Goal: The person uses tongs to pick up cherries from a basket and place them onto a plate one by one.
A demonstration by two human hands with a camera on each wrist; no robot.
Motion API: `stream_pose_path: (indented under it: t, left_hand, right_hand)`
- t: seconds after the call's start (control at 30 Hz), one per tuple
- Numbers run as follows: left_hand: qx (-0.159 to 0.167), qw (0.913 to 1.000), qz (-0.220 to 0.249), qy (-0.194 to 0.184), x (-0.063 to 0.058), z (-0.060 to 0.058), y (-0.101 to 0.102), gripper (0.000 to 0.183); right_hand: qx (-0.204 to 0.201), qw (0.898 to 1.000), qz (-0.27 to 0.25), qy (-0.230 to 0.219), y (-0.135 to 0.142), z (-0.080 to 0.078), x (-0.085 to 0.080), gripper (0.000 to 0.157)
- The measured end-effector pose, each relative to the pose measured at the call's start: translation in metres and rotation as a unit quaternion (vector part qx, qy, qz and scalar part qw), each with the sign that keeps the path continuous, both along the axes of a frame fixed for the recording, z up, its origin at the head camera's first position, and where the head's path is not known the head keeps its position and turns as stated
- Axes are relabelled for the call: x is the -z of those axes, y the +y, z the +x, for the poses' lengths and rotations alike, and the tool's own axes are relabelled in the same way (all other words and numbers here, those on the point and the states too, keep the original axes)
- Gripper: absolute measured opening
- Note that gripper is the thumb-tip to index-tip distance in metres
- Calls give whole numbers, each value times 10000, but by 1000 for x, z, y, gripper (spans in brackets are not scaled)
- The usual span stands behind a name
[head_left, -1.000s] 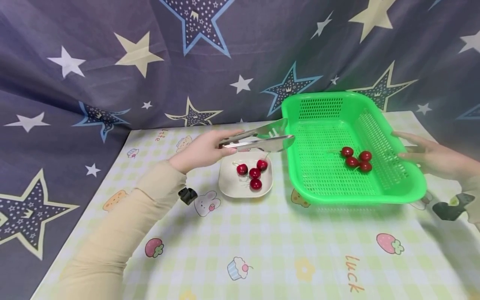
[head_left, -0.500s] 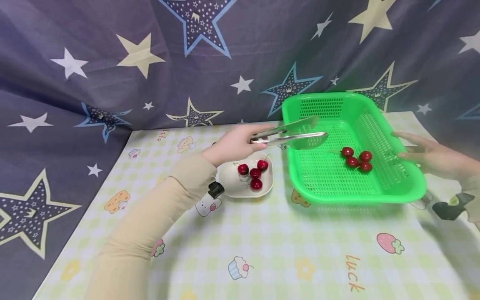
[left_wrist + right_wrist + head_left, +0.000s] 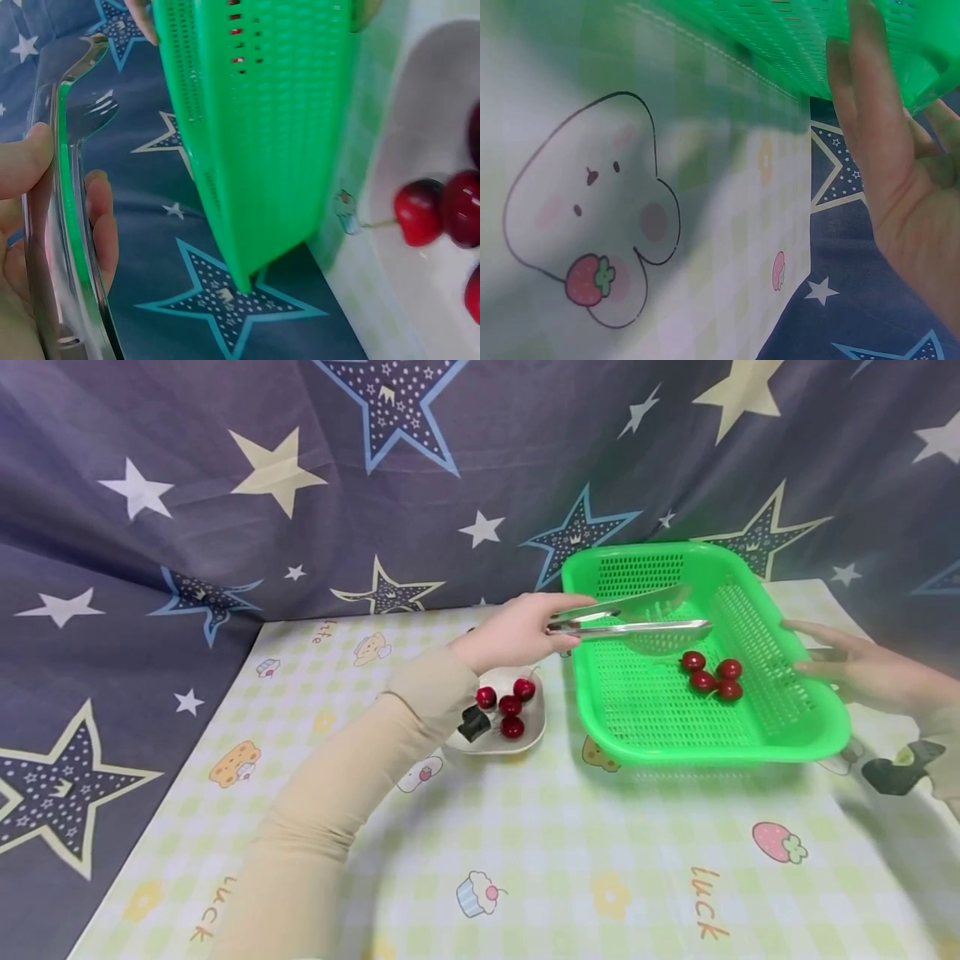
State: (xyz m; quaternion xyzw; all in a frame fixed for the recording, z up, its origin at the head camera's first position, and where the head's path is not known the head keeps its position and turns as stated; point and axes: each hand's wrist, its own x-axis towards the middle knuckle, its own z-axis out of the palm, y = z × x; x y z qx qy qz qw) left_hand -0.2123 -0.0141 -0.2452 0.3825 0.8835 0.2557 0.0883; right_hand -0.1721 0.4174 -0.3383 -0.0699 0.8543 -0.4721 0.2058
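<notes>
My left hand (image 3: pixel 521 631) grips metal tongs (image 3: pixel 633 628) by the handle end. Their slotted heads hang spread apart over the green basket (image 3: pixel 720 754), nothing between them. In the left wrist view, thumb and fingers (image 3: pixel 103 217) lie on opposite arms of the tongs (image 3: pixel 64 202). Several red cherries (image 3: pixel 702 682) lie clustered on the basket floor, right of centre. My right hand (image 3: pixel 855 662) touches the basket's right side; the right wrist view shows straight fingers (image 3: pixel 870 82) against the basket wall (image 3: pixel 780 37).
A white dish (image 3: pixel 534 727) with several cherries (image 3: pixel 512 705) stands left of the basket, partly hidden by the left wrist's black strap piece (image 3: pixel 475 724). A patterned cloth (image 3: pixel 555 835) covers the table, and a star-print curtain (image 3: pixel 450 560) hangs close behind.
My left hand has carried the tongs rightward, from above the dish to over the basket. The right hand, the basket and both groups of cherries have stayed in place.
</notes>
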Motion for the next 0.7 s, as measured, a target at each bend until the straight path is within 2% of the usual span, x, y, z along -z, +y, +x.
stream_pose_path:
  t: [0.13, 0.3, 0.53, 0.7]
  left_hand:
    - [53, 9997, -227, 107, -7, 0, 13, 54]
    - [145, 9963, -813, 232, -12, -4, 29, 53]
    - [253, 9819, -1757, 658, -13, -10, 46, 53]
    - [306, 9772, -1970, 735, -16, -12, 61, 53]
  right_hand:
    - [19, 10000, -51, -21, 1, -1, 1, 72]
    - [-40, 10000, -3, -41, 2, -3, 2, 73]
    - [-46, 10000, 72, -29, 3, -4, 2, 74]
    - [-72, 9999, 66, -51, 2, -4, 2, 73]
